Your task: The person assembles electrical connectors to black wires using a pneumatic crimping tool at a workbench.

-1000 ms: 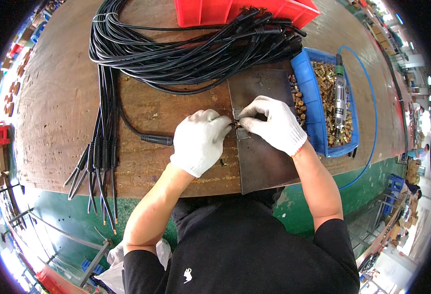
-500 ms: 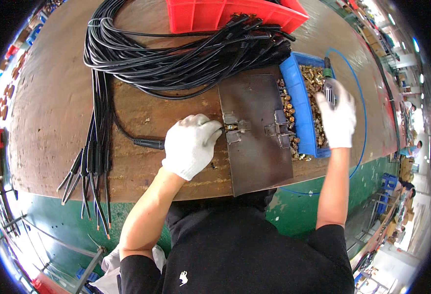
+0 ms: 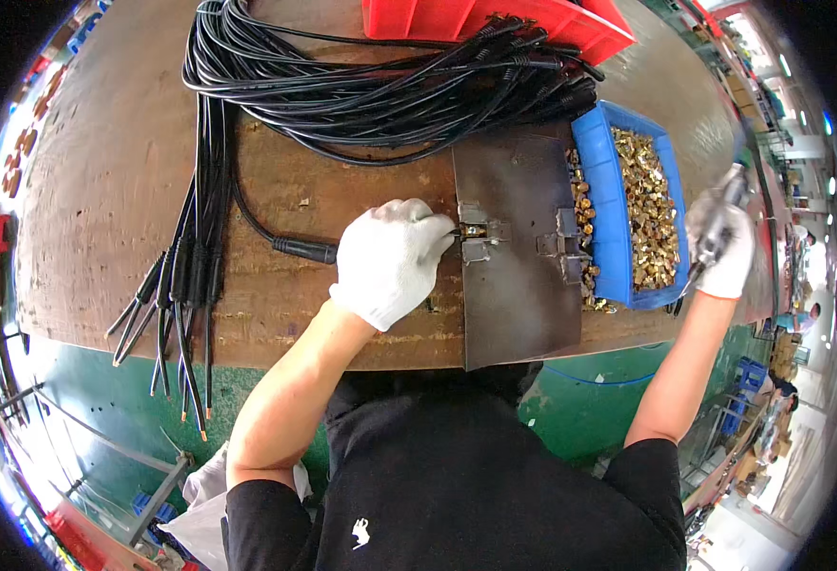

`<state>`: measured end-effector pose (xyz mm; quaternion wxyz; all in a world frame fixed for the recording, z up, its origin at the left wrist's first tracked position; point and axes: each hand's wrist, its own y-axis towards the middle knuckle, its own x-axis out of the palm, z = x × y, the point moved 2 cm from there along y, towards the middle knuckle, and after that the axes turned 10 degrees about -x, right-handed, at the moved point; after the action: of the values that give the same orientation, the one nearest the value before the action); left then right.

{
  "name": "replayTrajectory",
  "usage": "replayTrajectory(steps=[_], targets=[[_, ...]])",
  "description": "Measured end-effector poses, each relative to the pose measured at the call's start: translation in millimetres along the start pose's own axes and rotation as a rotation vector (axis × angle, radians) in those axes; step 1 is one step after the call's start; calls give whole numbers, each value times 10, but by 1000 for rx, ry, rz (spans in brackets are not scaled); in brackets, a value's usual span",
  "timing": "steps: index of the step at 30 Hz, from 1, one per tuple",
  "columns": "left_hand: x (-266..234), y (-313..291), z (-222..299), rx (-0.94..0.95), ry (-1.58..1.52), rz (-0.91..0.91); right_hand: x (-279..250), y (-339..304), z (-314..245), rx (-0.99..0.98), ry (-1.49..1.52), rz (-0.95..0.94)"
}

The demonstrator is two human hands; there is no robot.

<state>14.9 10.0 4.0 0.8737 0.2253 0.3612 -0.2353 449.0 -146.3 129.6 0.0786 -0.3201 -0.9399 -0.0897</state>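
My left hand, in a white glove, is closed around the end of a black cable, whose thick sleeve shows left of the glove. Its fingertips meet a small metal clamp on a dark steel plate. A brass fitting sits in that clamp at the cable's end. Past the right side of the blue bin, my gloved right hand grips an air screwdriver, smeared by motion, its thin tip pointing down and left.
Brass fittings fill the blue bin, and loose ones lie along its left side. A second clamp is on the plate. Bundled black cables spread across the back, their ends hanging over the left front edge. Behind stands a red crate.
My right hand has swung right with the air screwdriver, from over the blue bin to beyond its right side. My left hand keeps its grip at the clamp. The whole view has shifted slightly.
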Motion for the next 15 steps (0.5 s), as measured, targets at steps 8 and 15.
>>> replayTrajectory(steps=[8,15], targets=[[-6,-33,-16,-3,7,16,1484,-299,166,-227,409,-239],[26,-17,13,1,6,32,2207,-529,861,-245,498,-494]])
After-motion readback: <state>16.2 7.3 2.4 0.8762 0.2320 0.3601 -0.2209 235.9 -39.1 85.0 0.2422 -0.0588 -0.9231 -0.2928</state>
